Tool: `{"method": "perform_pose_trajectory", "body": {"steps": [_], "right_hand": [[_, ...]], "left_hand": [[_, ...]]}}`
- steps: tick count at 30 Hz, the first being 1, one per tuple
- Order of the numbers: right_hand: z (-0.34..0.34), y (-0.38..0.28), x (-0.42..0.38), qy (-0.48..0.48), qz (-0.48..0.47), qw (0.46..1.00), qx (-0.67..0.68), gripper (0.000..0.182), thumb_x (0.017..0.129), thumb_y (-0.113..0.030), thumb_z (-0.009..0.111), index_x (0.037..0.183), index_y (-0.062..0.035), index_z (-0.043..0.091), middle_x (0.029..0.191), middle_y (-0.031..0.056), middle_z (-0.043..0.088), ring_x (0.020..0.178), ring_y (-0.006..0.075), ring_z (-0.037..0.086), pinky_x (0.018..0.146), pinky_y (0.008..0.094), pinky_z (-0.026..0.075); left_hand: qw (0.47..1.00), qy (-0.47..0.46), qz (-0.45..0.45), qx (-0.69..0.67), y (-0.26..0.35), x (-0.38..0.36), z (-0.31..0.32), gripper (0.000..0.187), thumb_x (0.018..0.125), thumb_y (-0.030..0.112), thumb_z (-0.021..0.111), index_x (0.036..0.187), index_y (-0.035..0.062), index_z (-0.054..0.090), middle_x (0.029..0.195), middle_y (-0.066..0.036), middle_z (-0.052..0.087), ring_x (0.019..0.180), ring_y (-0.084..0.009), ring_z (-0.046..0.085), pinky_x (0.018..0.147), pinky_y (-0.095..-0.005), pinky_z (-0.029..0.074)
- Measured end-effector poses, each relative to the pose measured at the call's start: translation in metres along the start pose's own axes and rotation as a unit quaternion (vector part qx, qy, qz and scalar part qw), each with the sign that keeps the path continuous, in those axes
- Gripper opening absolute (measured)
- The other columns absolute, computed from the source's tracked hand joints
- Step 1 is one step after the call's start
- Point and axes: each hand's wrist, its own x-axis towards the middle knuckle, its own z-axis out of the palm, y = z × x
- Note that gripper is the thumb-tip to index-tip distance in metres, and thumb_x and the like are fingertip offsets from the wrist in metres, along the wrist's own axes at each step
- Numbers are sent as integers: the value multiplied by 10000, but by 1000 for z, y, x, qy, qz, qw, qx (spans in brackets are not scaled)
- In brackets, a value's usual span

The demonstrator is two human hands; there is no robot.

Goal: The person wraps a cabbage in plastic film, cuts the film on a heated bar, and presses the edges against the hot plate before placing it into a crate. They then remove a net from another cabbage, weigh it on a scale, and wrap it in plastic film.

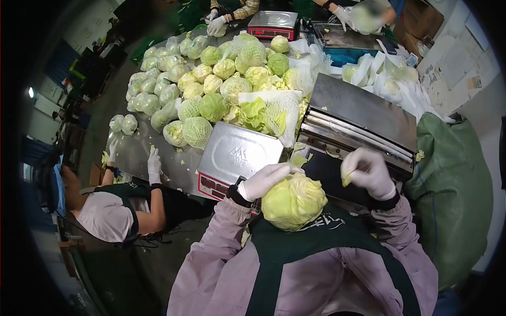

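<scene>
A pale green cabbage [295, 203] is held close against my dark apron. My left hand [269, 179], in a white glove, grips it from its upper left side. To the right of the cabbage and apart from it, my gloved right hand [369, 173] is closed in a pinch on a small piece of cabbage leaf [346, 180]. Just beyond my left hand stands a scale [240, 152] with a silver pan and a red front. A metal machine with a hinged-looking cover [361, 116] sits beyond my right hand.
Cabbages [213, 107], many in mesh or clear wrap, pile across the metal table [142, 158]. A big green sack [453, 184] stands at the right. A co-worker [116, 210] works at the left; two others' hands show at the far side beside another scale [273, 21].
</scene>
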Motion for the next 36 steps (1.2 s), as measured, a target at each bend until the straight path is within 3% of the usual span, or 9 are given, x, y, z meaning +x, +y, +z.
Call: {"method": "perform_pose_trajectory", "body": {"steps": [2,4,6,16,24,30,32,34,36], "right_hand": [[-10,7,18,-12,-167,966,196,159,810,39,603,961,9,563,865,95,619,826,185,613,799,305,488],[18,-5,25,148,-113,977,101,246,836,23,578,1082,15,558,974,105,626,913,191,621,868,318,480],[37,2,34,8,-97,947,-306,449,868,-28,566,1309,-16,483,1227,138,573,1140,229,544,965,337,434],[28,19,15,-99,4,944,-314,251,870,-75,599,1120,-58,611,1065,136,599,905,221,602,795,303,491],[22,23,19,-69,171,980,-78,119,908,-77,578,1005,-8,581,860,25,595,752,90,572,695,241,469],[6,9,17,-208,9,916,344,78,873,-10,565,950,-2,574,811,106,535,715,164,515,641,303,455],[27,-3,26,-62,66,994,56,533,877,-65,584,1379,-22,411,1277,181,518,1136,273,526,958,377,442],[27,22,28,-72,-56,912,-401,649,874,-129,613,1440,-22,315,1393,178,445,1227,291,478,1055,376,352],[33,24,25,-170,-28,927,-333,590,827,-154,642,1370,-49,438,1380,184,448,1218,342,455,1052,411,346]], "left_hand": [[998,18,2,-62,-6,-4,2,529,1018,406,330,1225,-42,521,1219,-140,568,1146,-208,531,1012,-339,392],[997,18,-8,-75,-5,-3,3,535,1017,412,332,1232,-44,511,1228,-144,562,1149,-216,530,1013,-341,392],[995,24,-29,-96,-2,-2,4,518,1017,394,331,1237,-41,506,1229,-143,559,1149,-215,527,1017,-340,386],[995,43,-29,-83,-19,-7,-2,576,1004,445,291,1235,-39,502,1230,-141,545,1156,-221,516,1035,-355,373],[977,42,-16,-210,-31,1,-1,496,1025,386,298,1174,-5,566,1192,-127,586,1112,-203,557,1001,-341,409],[956,43,-12,-289,-36,-1,-1,496,1026,389,297,1182,1,563,1212,-135,577,1133,-206,546,1008,-346,410],[951,40,-7,-307,-41,-2,-1,494,1027,386,294,1189,1,559,1219,-134,573,1141,-206,541,1010,-347,409],[934,90,-62,-340,-43,-4,-1,501,1028,383,288,1203,-12,542,1213,-133,571,1140,-202,538,1008,-346,411],[939,66,-50,-335,-40,-2,-2,502,1030,382,281,1204,-14,536,1205,-129,571,1127,-199,543,1004,-343,415]]}}
